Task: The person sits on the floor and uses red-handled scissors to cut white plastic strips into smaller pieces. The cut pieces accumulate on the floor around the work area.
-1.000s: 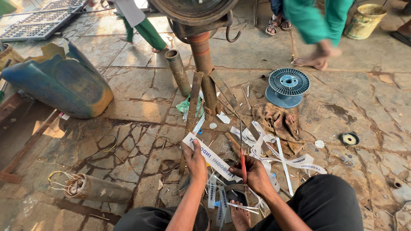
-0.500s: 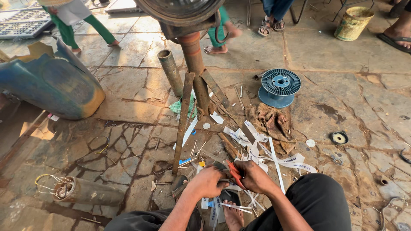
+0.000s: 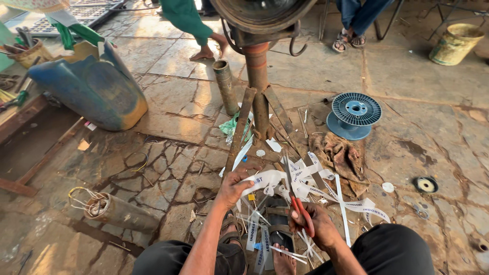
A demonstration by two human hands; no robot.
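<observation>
My left hand (image 3: 233, 187) is closed around one end of a white printed strip (image 3: 267, 179), pinching it up off the stone floor (image 3: 173, 127). My right hand (image 3: 317, 224) is gripped tight on the red handles of a pair of scissors (image 3: 297, 202), whose blades point up toward the strip, just beside the part I hold. Cut white strips (image 3: 265, 239) lie scattered over my sandalled feet (image 3: 279, 224) and the floor around them. A crumpled brown rag (image 3: 340, 159) lies just right of the strips, and a blue spool (image 3: 355, 114) beyond it. Ahead stands a rusty metal stand (image 3: 257, 86), with a blue tank (image 3: 89, 89) off to the left.
</observation>
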